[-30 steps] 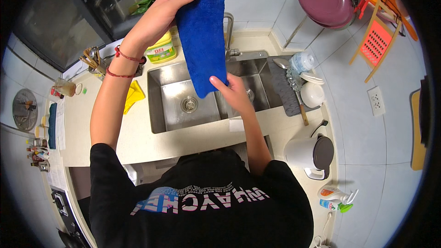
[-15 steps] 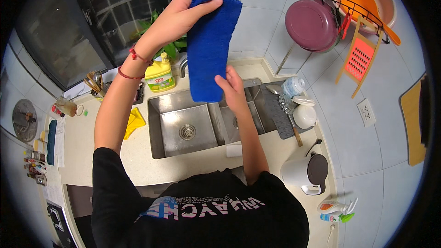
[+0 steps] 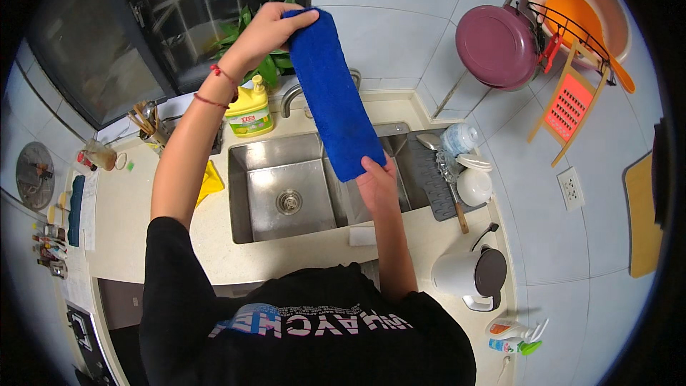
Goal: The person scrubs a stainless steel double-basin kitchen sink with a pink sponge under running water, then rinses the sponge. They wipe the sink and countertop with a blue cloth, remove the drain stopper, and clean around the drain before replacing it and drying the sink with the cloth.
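A long blue cloth (image 3: 330,93) hangs stretched over the steel sink (image 3: 286,196). My left hand (image 3: 268,28) is raised high and pinches the cloth's top end. Lower down, my right hand (image 3: 377,182) grips the cloth's bottom end just above the sink's right side. The cloth is folded narrow and runs slanting from upper left to lower right. A curved tap (image 3: 289,96) stands behind the cloth.
A yellow soap bottle (image 3: 249,111) and a yellow rag (image 3: 209,180) sit left of the sink. Right of it lie a drain mat with a bowl (image 3: 473,186), a glass and utensils. A white kettle (image 3: 471,275) stands near the counter's front right. Pans and an orange grater hang on the wall.
The cloth has been folded narrower and pulled longer. My left hand lifted its top end higher while my right hand moved down and right along it.
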Demonstrator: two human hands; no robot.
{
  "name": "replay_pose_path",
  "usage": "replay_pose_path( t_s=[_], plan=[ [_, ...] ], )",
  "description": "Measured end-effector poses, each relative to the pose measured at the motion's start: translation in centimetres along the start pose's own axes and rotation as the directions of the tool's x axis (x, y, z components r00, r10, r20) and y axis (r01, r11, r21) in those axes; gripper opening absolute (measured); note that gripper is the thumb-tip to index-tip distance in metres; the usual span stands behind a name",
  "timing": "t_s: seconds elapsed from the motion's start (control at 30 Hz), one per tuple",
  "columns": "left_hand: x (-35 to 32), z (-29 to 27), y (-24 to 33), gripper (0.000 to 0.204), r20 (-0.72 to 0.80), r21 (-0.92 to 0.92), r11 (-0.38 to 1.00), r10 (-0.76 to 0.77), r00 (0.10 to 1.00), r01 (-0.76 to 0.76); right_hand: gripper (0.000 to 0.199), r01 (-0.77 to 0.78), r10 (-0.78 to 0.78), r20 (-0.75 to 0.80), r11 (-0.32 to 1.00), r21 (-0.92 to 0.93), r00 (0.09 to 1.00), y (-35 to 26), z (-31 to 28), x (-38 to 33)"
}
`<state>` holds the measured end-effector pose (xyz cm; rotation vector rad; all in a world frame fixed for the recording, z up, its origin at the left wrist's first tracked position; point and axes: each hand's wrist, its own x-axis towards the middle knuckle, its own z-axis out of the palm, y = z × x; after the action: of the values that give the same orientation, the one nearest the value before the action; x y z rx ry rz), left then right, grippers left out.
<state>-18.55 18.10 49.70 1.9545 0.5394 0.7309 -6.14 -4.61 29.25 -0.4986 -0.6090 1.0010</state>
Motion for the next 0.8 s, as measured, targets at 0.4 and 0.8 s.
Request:
replay_pose_path(
  t_s=[0.4,0.8],
  plan=[
    [11.6,-2.0,-13.9,0.029,-0.007,-0.241,0.926,-0.301,0.954,0.291,0.031,-0.074,0.025,-0.281,0.984,-0.165,0.959,3.1,-3.6,10.1],
    [4.2,5.7,-18.6,0.052,0.177,0.506,0.849,0.075,0.981,-0.156,0.052,-0.287,-0.009,-0.38,0.639,-0.714,0.925,8.5,-11.7,5.9]
  ],
)
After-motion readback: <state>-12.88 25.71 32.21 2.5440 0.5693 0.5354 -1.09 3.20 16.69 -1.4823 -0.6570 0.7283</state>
